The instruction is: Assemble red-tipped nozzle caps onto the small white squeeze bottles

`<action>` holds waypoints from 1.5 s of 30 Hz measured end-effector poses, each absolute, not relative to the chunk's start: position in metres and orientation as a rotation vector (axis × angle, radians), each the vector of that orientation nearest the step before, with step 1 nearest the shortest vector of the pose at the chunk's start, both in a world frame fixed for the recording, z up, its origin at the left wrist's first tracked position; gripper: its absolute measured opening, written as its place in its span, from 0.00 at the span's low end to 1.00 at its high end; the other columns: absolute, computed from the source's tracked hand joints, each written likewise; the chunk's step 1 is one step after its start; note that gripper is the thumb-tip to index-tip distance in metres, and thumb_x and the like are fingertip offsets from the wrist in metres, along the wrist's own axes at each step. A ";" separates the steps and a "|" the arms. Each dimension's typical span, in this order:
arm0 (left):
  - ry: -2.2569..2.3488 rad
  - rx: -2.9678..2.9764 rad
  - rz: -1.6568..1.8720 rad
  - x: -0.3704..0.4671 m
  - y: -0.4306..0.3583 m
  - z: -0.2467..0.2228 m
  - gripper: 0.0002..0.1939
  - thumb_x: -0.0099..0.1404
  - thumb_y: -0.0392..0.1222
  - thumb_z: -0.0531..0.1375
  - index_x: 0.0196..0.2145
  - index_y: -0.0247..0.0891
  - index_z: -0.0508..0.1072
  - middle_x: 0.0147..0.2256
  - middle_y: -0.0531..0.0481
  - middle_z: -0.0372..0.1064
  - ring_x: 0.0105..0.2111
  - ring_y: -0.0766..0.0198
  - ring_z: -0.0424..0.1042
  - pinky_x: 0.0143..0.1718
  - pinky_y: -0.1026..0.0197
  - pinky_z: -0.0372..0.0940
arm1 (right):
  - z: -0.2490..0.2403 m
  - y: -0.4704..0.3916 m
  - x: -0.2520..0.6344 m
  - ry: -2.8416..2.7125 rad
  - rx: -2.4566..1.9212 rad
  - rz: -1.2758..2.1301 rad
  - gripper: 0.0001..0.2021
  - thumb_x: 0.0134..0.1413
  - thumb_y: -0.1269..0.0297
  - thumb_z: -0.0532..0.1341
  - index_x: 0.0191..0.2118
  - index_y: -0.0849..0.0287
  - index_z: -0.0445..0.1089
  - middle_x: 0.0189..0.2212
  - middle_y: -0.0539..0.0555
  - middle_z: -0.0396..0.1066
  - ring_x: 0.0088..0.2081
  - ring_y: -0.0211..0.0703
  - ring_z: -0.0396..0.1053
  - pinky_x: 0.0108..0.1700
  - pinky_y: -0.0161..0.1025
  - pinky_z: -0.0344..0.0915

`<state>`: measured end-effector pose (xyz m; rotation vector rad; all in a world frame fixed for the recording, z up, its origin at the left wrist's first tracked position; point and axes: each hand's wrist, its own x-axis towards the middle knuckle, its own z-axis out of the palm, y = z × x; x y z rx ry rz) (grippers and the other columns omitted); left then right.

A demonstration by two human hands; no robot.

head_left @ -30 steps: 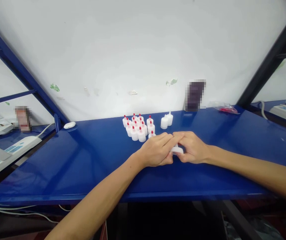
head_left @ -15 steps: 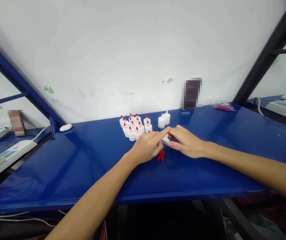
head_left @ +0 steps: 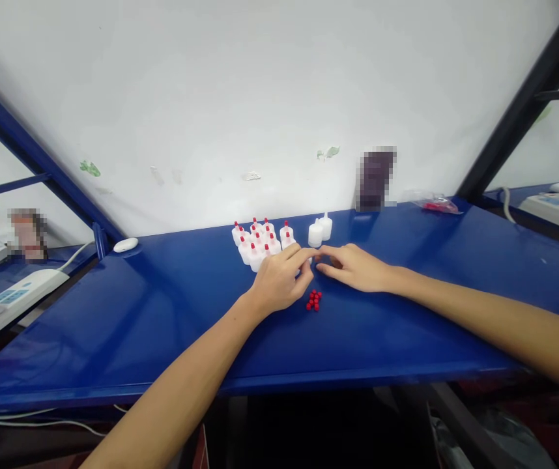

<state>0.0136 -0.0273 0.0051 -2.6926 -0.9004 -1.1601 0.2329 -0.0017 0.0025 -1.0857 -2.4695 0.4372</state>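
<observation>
My left hand (head_left: pixel 283 277) is closed, with a white bottle mostly hidden behind its fingers. Only a sliver of that bottle shows beside the fingertips. My right hand (head_left: pixel 355 267) meets it at the fingertips, its thumb and forefinger apart with nothing visible between them. Behind and left of my left hand stands a group of white bottles (head_left: pixel 256 259) with red tips. Two white bottles (head_left: pixel 315 236) without red tips are upright beyond my hands. Several small red caps (head_left: pixel 314 300) lie loose in front, between my wrists.
The blue table (head_left: pixel 172 319) runs back to a white wall. A white oval case (head_left: pixel 126 245) lies at the back left. A blurred dark upright object (head_left: pixel 375 179) leans on the wall, with a clear bag holding something red (head_left: pixel 438 204) to its right. Power strips (head_left: pixel 20 299) sit beyond the left frame.
The white bottle that showed between my hands has gone left, mostly behind my left hand. My right hand has shifted slightly left and its fingers no longer hold the bottle.
</observation>
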 end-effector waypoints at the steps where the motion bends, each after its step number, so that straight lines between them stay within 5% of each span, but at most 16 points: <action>1: -0.897 -2.697 -1.144 0.014 -0.027 0.005 0.15 0.68 0.33 0.50 0.47 0.34 0.74 0.32 0.48 0.70 0.29 0.65 0.69 0.30 0.63 0.64 | 0.003 -0.002 0.233 -2.505 -1.047 0.425 0.12 0.66 0.59 0.54 0.46 0.58 0.70 0.23 0.48 0.70 0.24 0.41 0.67 0.31 0.37 0.58; 4: -0.879 -2.713 -1.114 0.013 -0.028 0.005 0.15 0.68 0.32 0.50 0.45 0.34 0.75 0.31 0.49 0.70 0.28 0.66 0.68 0.31 0.64 0.64 | 0.004 -0.002 0.235 -2.519 -0.992 0.388 0.14 0.67 0.64 0.50 0.48 0.58 0.71 0.29 0.51 0.74 0.29 0.42 0.71 0.35 0.38 0.61; 10: -0.824 -2.794 -1.000 0.014 -0.030 0.004 0.15 0.68 0.33 0.50 0.43 0.34 0.75 0.32 0.48 0.70 0.29 0.66 0.68 0.31 0.64 0.65 | -0.002 0.005 0.241 -2.351 -1.202 0.186 0.23 0.64 0.63 0.52 0.63 0.61 0.60 0.24 0.49 0.69 0.27 0.46 0.69 0.32 0.39 0.61; 14: -0.850 -2.860 -0.931 0.015 -0.032 0.004 0.15 0.69 0.34 0.50 0.44 0.34 0.75 0.36 0.47 0.71 0.30 0.65 0.69 0.32 0.63 0.66 | -0.005 0.009 0.243 -2.274 -1.297 0.002 0.29 0.62 0.61 0.54 0.68 0.58 0.55 0.44 0.60 0.71 0.32 0.47 0.72 0.36 0.44 0.68; 18: -0.839 -2.941 -0.857 0.016 -0.034 0.004 0.15 0.69 0.35 0.50 0.44 0.35 0.76 0.38 0.47 0.72 0.32 0.64 0.70 0.35 0.62 0.66 | -0.004 0.008 0.241 -2.387 -1.303 -0.122 0.29 0.65 0.59 0.52 0.70 0.52 0.52 0.66 0.64 0.54 0.35 0.47 0.75 0.35 0.45 0.71; 21: -0.835 -3.005 -0.774 0.016 -0.034 0.005 0.15 0.67 0.34 0.51 0.43 0.34 0.76 0.38 0.47 0.72 0.32 0.64 0.70 0.35 0.61 0.66 | -0.002 0.007 0.238 -2.505 -1.290 -0.193 0.30 0.66 0.58 0.51 0.72 0.50 0.48 0.73 0.62 0.42 0.39 0.51 0.77 0.34 0.47 0.72; 33: -0.965 -3.102 -0.569 0.017 -0.042 0.008 0.14 0.67 0.39 0.54 0.49 0.38 0.69 0.40 0.48 0.70 0.34 0.62 0.69 0.36 0.59 0.64 | -0.004 0.007 0.237 -2.443 -1.207 -0.162 0.29 0.66 0.65 0.49 0.70 0.61 0.51 0.70 0.63 0.51 0.51 0.56 0.75 0.46 0.52 0.75; 40: -1.027 -3.098 -0.494 0.019 -0.043 0.008 0.05 0.64 0.42 0.56 0.34 0.39 0.63 0.34 0.52 0.64 0.30 0.63 0.63 0.31 0.60 0.58 | -0.004 0.010 0.238 -2.511 -1.199 -0.166 0.31 0.65 0.63 0.51 0.72 0.51 0.47 0.73 0.61 0.43 0.48 0.58 0.77 0.40 0.52 0.76; 45: -1.039 -3.128 -0.473 0.020 -0.042 0.010 0.06 0.65 0.40 0.55 0.31 0.38 0.62 0.33 0.52 0.61 0.29 0.66 0.61 0.31 0.61 0.57 | -0.007 0.012 0.239 -2.505 -1.172 -0.152 0.31 0.66 0.65 0.48 0.73 0.54 0.45 0.73 0.59 0.43 0.49 0.56 0.76 0.43 0.51 0.75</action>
